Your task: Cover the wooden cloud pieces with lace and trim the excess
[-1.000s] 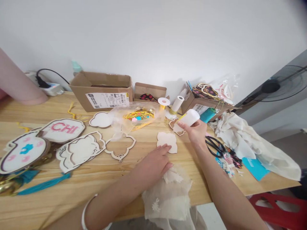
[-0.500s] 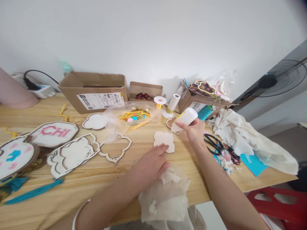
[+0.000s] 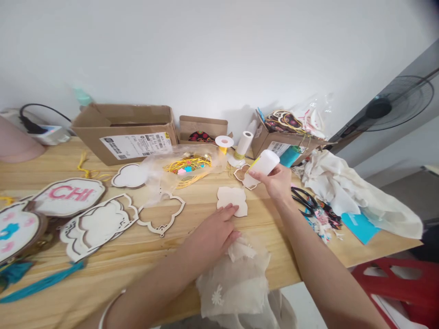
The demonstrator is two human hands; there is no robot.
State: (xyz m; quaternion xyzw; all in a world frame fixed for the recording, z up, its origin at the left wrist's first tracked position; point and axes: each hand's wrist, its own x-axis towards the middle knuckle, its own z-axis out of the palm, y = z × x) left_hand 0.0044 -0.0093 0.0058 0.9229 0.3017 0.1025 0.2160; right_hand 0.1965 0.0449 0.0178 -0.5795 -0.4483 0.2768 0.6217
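Note:
My right hand [image 3: 279, 183] is wrapped round a white plastic bottle [image 3: 265, 162] with a yellow strip on its side. The bottle is tilted, its flat base up and its other end towards the table. To its lower left lies a cream four-lobed flat piece [image 3: 231, 197], and the fingertips of my left hand [image 3: 221, 228] rest flat on its lower edge. Below that hand, sheer cream fabric [image 3: 236, 283] with a white flower motif hangs over the table's front edge, by my thumb. Behind the bottle lies a small scalloped wooden frame [image 3: 243, 173].
Scalloped frames [image 3: 161, 219] and embroidered plaques [image 3: 68, 196] lie at left. Behind stand a cardboard box [image 3: 89, 137], a yellow thread spool [image 3: 223, 143] and a bag of yellow cords [image 3: 188, 164]. Black-handled scissors [image 3: 303, 198], fabric scraps [image 3: 322, 224] and crumpled cream cloth [image 3: 329, 183] lie at right.
The whole view has shifted a little, so most things appear slightly further left. Both hands keep nearly the same places over the piece and round the bottle.

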